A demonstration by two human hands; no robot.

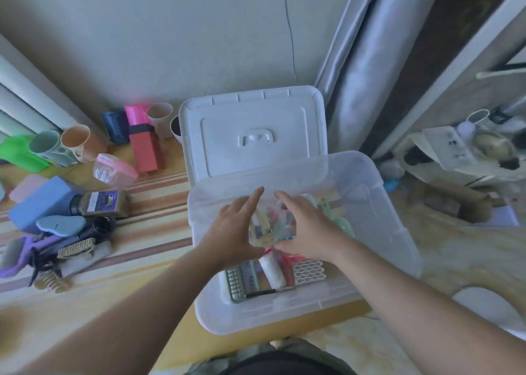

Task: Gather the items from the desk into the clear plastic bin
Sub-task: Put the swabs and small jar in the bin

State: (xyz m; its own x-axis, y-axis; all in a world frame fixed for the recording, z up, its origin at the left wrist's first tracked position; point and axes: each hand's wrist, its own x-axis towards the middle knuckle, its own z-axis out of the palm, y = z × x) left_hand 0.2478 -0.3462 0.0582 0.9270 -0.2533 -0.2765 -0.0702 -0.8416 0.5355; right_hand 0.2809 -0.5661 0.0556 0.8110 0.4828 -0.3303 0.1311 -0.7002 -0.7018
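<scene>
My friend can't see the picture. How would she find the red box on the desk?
Start at the white lid leaning on the wall behind the clear plastic bin. Just left of the lid, on the striped desk, lies the red box. It is long and rectangular with a bright pink end, unlike the round cups beside it.

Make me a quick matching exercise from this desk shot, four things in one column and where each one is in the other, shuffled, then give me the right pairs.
Things:
1. white lid
2. clear jar
3. green basket
4. red box

Places:
A. lying in the clear plastic bin, near its front wall
B. on the desk, left of the lid
C. propped up behind the bin
D. between the left hand and the right hand, above the bin

Pairs: 1-C, 2-D, 3-A, 4-B
</scene>
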